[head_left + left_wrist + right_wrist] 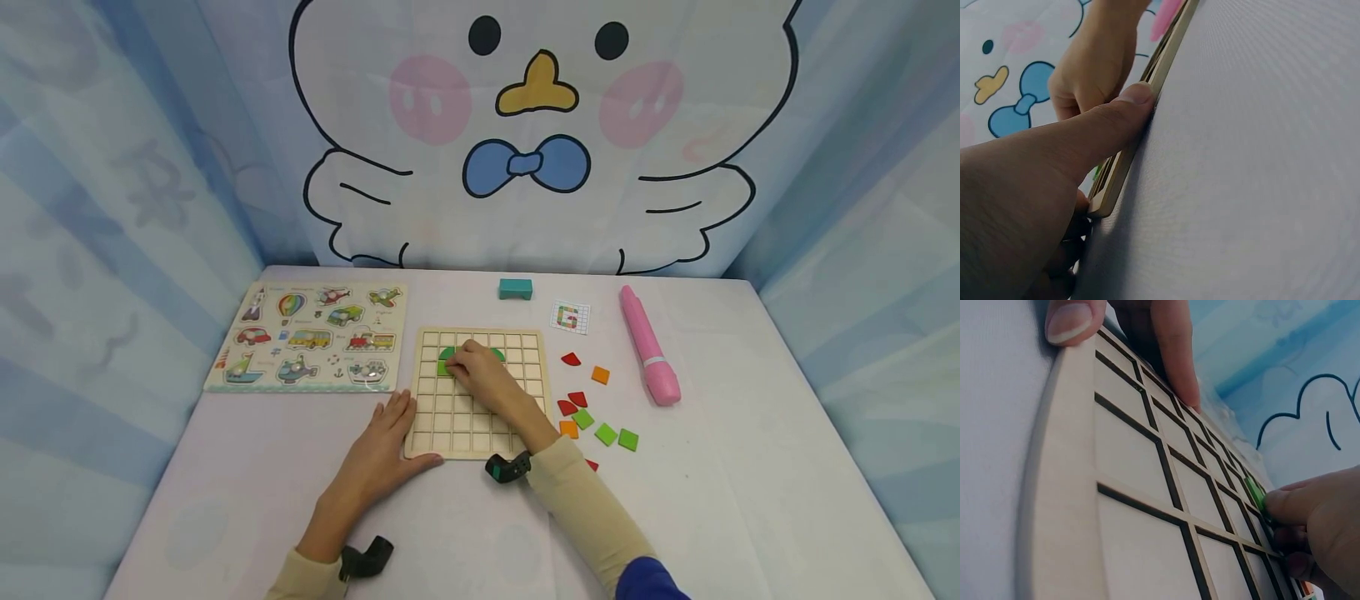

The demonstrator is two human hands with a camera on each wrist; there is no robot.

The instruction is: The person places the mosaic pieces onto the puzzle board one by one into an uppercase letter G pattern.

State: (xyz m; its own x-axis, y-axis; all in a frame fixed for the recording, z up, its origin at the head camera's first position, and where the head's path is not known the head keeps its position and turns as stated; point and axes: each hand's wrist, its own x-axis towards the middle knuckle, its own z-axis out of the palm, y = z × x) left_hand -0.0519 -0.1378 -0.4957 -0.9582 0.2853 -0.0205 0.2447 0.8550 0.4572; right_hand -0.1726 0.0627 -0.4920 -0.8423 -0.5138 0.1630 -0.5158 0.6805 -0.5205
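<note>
A wooden grid board (480, 454) lies flat at mid-table. My left hand (381, 446) braces its near left corner, fingers fairly straight along the left side; in the left wrist view the thumb (1136, 94) presses the front rim. Over the upper part of the grid, my right hand (486, 377) has curled fingers and pinches a light green square tile (443, 368) at a cell on the left. The right wrist view shows the thumb against the green tile (1255, 492). Darker green rounded pieces (447, 353) sit in the row above, partly hidden by the hand.
Right of the board lie loose red (571, 359), orange (600, 375) and green (628, 439) pieces. A small pattern card (570, 317), a teal block (515, 289) and a pink pen-shaped object (649, 350) lie farther out. A vehicle picture puzzle (307, 337) lies at left.
</note>
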